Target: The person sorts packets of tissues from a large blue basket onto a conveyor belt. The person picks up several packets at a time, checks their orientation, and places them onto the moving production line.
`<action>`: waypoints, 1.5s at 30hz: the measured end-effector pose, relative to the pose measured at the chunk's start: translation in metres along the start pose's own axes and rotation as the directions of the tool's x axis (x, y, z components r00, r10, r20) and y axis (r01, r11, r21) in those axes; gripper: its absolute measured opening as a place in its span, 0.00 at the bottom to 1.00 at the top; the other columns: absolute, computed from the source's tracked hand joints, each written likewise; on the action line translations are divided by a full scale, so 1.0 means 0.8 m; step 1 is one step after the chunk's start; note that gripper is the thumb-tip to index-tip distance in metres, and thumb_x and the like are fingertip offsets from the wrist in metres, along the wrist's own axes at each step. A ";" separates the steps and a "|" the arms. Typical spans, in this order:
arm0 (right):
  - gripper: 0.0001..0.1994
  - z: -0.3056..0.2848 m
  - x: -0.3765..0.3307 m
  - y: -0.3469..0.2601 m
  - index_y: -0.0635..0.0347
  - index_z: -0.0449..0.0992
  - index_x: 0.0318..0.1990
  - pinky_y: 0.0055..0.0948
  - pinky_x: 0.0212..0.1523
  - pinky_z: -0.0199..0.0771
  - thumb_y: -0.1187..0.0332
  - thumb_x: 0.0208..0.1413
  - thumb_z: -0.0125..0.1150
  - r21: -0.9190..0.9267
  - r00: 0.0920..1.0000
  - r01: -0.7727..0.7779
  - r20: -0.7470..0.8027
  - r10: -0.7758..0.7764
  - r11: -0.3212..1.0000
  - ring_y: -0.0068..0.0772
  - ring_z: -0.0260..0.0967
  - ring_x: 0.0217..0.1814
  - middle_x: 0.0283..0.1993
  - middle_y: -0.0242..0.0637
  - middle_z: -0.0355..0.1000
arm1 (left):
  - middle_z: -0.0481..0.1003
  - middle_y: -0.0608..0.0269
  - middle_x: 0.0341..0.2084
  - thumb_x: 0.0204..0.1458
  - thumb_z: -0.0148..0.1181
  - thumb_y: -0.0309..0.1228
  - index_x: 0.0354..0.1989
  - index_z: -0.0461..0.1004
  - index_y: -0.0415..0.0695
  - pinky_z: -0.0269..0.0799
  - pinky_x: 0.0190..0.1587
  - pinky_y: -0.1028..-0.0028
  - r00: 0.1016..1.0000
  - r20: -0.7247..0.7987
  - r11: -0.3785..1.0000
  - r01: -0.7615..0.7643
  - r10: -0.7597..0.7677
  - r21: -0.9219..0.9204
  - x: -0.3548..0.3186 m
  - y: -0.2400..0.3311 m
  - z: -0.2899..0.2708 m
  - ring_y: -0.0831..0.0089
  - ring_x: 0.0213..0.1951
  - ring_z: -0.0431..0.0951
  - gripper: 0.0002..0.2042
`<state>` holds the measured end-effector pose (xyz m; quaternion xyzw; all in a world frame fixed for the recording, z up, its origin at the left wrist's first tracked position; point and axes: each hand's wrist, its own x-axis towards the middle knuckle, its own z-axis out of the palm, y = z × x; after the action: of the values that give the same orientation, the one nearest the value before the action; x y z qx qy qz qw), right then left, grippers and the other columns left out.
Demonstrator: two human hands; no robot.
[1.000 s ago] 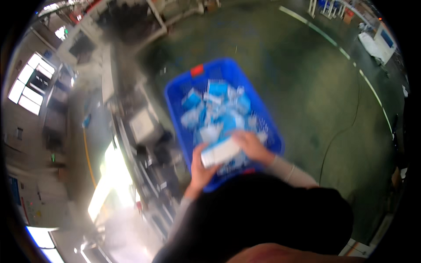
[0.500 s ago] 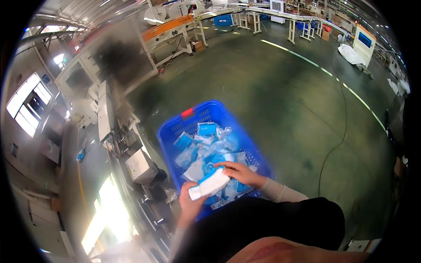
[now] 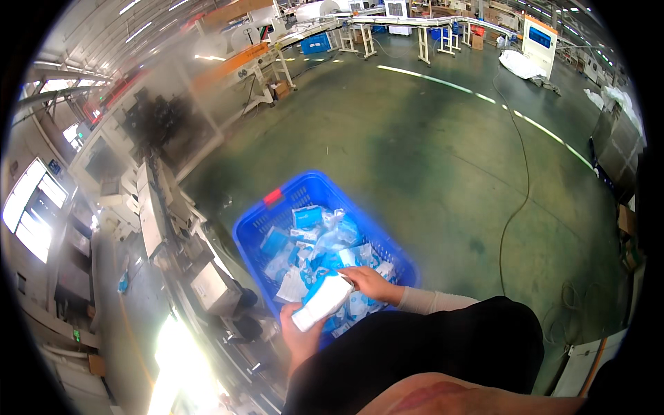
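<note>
One white pack (image 3: 322, 303), steeper than before, in fingers (image 3: 357, 274).

Green factory floor (image 3: 415, 200) with white painted line (image 3: 436, 79), window (image 3: 32, 220) in left wall (image 3: 29, 133), fluorescent tubes (image 3: 139, 32) overhead, white-legged conveyor (image 3: 408, 22) across far end, bright light patch (image 3: 181, 360) lower left.

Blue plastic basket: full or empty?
Partly full: blue-and-white packets lie heaped across the blue plastic basket, hiding its bottom, while its perforated far wall shows above them.
</note>
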<state>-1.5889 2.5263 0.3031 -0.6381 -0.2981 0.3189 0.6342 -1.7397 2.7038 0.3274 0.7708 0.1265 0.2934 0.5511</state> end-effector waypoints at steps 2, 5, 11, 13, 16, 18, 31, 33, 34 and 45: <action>0.21 0.011 -0.004 -0.020 0.60 0.61 0.64 0.31 0.53 0.70 0.61 0.67 0.40 0.137 0.996 -0.057 -0.055 0.065 0.989 0.28 0.67 0.52 0.54 0.39 0.68 | 0.69 0.59 0.39 0.31 0.75 0.24 0.44 0.66 0.42 0.67 0.48 0.70 0.999 -0.039 1.000 -0.007 0.007 0.002 -0.001 0.000 0.000 0.67 0.43 0.71 0.29; 0.21 0.014 -0.012 -0.026 0.61 0.62 0.63 0.31 0.54 0.70 0.61 0.67 0.39 0.363 0.999 0.027 -0.040 -0.013 0.931 0.30 0.67 0.53 0.54 0.40 0.68 | 0.67 0.65 0.39 0.32 0.72 0.18 0.46 0.65 0.43 0.65 0.48 0.74 1.000 -0.018 0.999 0.014 -0.014 0.029 0.002 0.020 0.004 0.74 0.43 0.68 0.30; 0.22 0.013 -0.008 -0.005 0.63 0.63 0.62 0.31 0.54 0.70 0.60 0.67 0.40 0.319 0.992 0.012 -0.126 0.030 0.948 0.31 0.68 0.54 0.53 0.40 0.69 | 0.67 0.63 0.37 0.31 0.73 0.19 0.44 0.66 0.43 0.66 0.46 0.74 0.996 0.008 0.984 -0.091 0.090 0.151 0.002 0.021 0.017 0.73 0.40 0.70 0.28; 0.21 0.009 0.000 0.005 0.64 0.64 0.60 0.31 0.54 0.70 0.60 0.67 0.40 0.250 0.985 -0.006 -0.165 0.049 0.968 0.30 0.68 0.53 0.51 0.39 0.70 | 0.68 0.63 0.37 0.32 0.73 0.19 0.44 0.66 0.43 0.66 0.46 0.74 0.996 0.002 0.984 -0.090 0.091 0.153 0.000 0.021 0.019 0.73 0.40 0.70 0.28; 0.17 0.017 0.006 0.006 0.64 0.69 0.53 0.28 0.49 0.70 0.62 0.66 0.43 0.351 0.960 0.009 -0.265 0.090 0.936 0.29 0.69 0.48 0.47 0.37 0.72 | 0.68 0.61 0.36 0.31 0.74 0.21 0.43 0.67 0.43 0.66 0.45 0.72 0.992 0.021 0.978 -0.129 0.127 0.166 0.000 0.008 0.023 0.69 0.40 0.71 0.27; 0.14 0.019 0.007 0.008 0.63 0.72 0.48 0.26 0.44 0.71 0.63 0.65 0.44 0.507 0.940 0.053 -0.316 0.128 0.861 0.28 0.70 0.44 0.44 0.36 0.72 | 0.69 0.59 0.36 0.31 0.75 0.24 0.42 0.68 0.42 0.67 0.44 0.70 0.986 0.045 0.970 -0.166 0.160 0.176 0.002 0.006 0.024 0.65 0.40 0.72 0.27; 0.14 0.031 0.025 0.053 0.58 0.71 0.50 0.33 0.53 0.67 0.62 0.61 0.51 -0.041 0.890 0.355 -0.291 -0.352 0.934 0.34 0.68 0.51 0.48 0.35 0.72 | 0.67 0.57 0.48 0.41 0.69 0.29 0.52 0.57 0.46 0.66 0.54 0.65 0.856 0.517 0.397 0.480 -0.016 -0.782 0.026 0.040 0.043 0.62 0.53 0.68 0.31; 0.20 0.015 0.029 0.106 0.58 0.65 0.58 0.34 0.61 0.60 0.61 0.61 0.51 -0.099 0.905 0.366 -0.195 -0.378 0.926 0.35 0.64 0.59 0.55 0.37 0.68 | 0.66 0.54 0.51 0.45 0.65 0.31 0.57 0.56 0.44 0.64 0.56 0.64 0.844 0.531 0.355 0.522 -0.080 -0.776 0.035 0.044 0.057 0.61 0.55 0.67 0.31; 0.25 0.002 0.034 0.069 0.58 0.60 0.62 0.35 0.64 0.57 0.56 0.62 0.49 0.016 0.931 0.361 -0.070 -0.359 0.932 0.36 0.60 0.63 0.60 0.39 0.63 | 0.65 0.52 0.52 0.47 0.63 0.31 0.59 0.55 0.44 0.63 0.57 0.64 0.852 0.510 0.328 0.518 -0.119 -0.790 0.037 0.044 0.055 0.62 0.55 0.67 0.31; 0.37 -0.042 -0.009 -0.024 0.62 0.54 0.64 0.28 0.56 0.64 0.64 0.49 0.67 0.243 1.000 -0.020 -0.003 0.021 0.970 0.31 0.60 0.59 0.57 0.39 0.62 | 0.73 0.58 0.43 0.59 0.50 0.32 0.56 0.65 0.36 0.67 0.49 0.74 0.991 0.022 0.988 0.132 -0.131 -0.083 0.044 -0.006 0.073 0.73 0.44 0.72 0.18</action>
<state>-1.5669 2.5001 0.3222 -0.5596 -0.2484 0.3578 0.7050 -1.6763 2.6783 0.3212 0.7392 0.1602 0.2553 0.6023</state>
